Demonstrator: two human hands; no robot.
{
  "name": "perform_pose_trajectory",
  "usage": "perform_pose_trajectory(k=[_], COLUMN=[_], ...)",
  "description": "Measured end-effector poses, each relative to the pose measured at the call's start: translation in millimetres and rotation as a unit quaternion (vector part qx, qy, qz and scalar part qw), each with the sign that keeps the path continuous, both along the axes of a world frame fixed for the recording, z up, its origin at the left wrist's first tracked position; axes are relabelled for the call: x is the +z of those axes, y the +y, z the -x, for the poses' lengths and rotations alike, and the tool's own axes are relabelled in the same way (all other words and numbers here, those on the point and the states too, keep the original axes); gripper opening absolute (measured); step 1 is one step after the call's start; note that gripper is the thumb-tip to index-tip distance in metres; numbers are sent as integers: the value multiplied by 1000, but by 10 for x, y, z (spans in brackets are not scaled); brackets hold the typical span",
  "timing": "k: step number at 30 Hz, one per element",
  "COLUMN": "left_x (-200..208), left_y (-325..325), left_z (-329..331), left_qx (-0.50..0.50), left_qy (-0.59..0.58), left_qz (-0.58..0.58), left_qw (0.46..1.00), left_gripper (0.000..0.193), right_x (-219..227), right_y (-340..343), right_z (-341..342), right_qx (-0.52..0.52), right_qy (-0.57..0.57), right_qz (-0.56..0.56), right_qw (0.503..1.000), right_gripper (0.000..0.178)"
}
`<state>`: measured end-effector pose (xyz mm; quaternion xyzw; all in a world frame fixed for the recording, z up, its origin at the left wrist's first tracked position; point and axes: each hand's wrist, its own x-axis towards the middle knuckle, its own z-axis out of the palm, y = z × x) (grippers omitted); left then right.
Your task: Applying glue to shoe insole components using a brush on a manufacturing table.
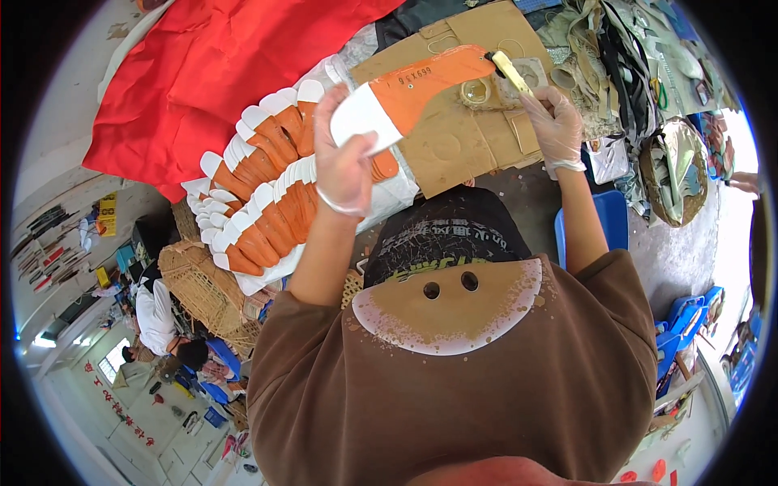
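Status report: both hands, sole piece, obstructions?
Left hand gripping sole piece by white end. Right hand holding yellow tool at orange tip. Nothing visibly blocking.

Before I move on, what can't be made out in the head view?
In the head view:
Orange-and-white piece: far side, turned away from the camera.
Left hand: fingers, partly behind that piece.
Yellow tool: lower end, covered by the right hand; its dark tip is too small to tell whether it touches the piece.
Red sheet: cut off by the top edge.
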<state>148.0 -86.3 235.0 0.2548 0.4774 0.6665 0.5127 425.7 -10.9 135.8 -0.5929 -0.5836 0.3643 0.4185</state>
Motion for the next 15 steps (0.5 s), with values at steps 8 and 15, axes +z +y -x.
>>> perform_pose_trajectory(k=[8, 15], left_x=[-284, -419], left_y=[-294, -157], left_z=[-320, -286], left_qx=[19, 100], left_qy=[147, 217], left_qz=[-31, -74], left_qw=[988, 968], left_gripper=[27, 26], right_x=[78, 235], right_y=[-404, -625], right_z=[483, 518], right_qx=[-8, 241], right_qy=[3, 64], right_qz=[-59, 85], right_qw=[998, 965], right_gripper=[21, 15])
